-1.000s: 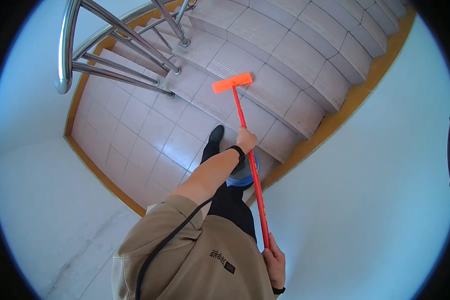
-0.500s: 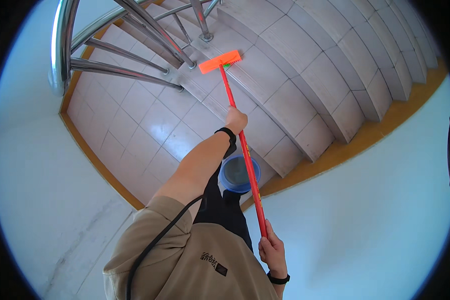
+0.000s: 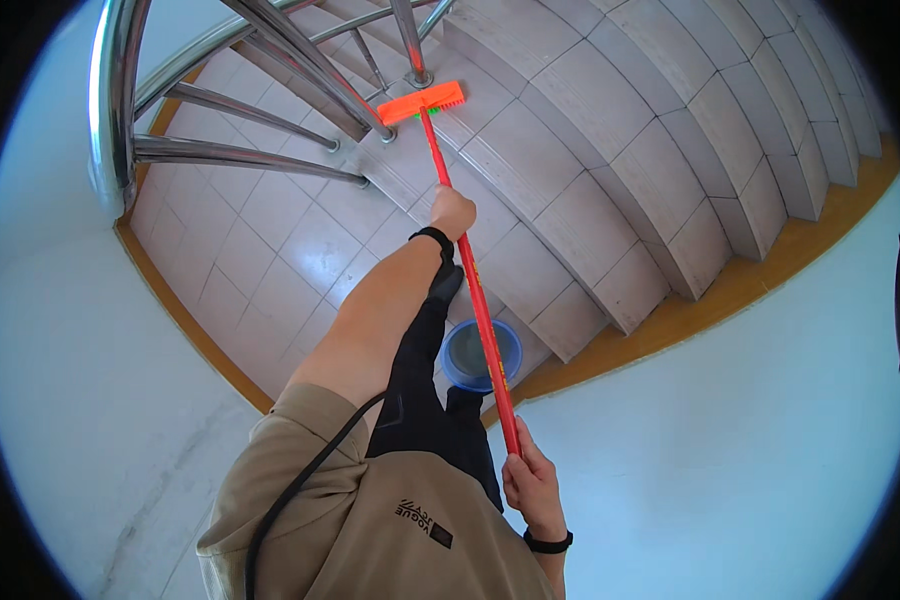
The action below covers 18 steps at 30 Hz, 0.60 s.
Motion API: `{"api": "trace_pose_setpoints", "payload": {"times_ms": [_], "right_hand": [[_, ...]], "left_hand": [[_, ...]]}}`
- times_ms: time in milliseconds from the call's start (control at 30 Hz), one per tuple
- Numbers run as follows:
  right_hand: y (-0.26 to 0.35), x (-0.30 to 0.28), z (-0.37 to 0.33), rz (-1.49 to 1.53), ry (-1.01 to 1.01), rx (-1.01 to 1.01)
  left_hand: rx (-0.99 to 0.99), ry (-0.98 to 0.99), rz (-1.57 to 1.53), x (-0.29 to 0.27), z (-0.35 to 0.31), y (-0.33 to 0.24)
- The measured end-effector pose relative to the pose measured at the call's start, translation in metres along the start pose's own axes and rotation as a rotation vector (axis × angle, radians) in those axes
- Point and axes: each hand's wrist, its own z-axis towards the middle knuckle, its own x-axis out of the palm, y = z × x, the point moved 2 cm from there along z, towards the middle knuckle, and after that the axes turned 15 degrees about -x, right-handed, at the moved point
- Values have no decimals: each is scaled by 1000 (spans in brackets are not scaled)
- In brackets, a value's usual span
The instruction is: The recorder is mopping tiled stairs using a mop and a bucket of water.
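Note:
A long-handled floor brush with a red pole [image 3: 479, 300] and an orange head [image 3: 410, 103] slants across the middle of the view. My left hand [image 3: 453, 212] wraps round the pole a short way below the head. Lower down, my right hand [image 3: 535, 485] grips the pole near its near end. The brush head lies at a tiled stair [image 3: 490, 165], close to the foot of the metal railing. Green and orange bristles show at its edge. Beneath the pole, near my legs, stands a blue bucket [image 3: 444, 362] with greyish liquid inside.
Shiny metal railing posts [image 3: 250, 158] rise at the upper left. Tiled steps [image 3: 660, 160] curve up to the right along a pale wall [image 3: 710, 430] with a brown skirting [image 3: 740, 268]. Left of my legs is a tiled landing [image 3: 280, 235]. A black cable [image 3: 305, 480] crosses my sleeve.
The brush head has slid left and slightly away from me, toward the railing posts. Both hands have moved a little left and farther forward with the pole, still gripping it.

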Motion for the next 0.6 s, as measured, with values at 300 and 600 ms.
{"api": "trace_pose_setpoints", "payload": {"times_ms": [300, 600], "right_hand": [[-49, -25, -44, 124, -33, 23], [-125, -93, -135, 260, -191, 46]], "left_hand": [[-153, 208, -391, -5, -62, -30], [-95, 248, -377, 53, -124, -162]]}}
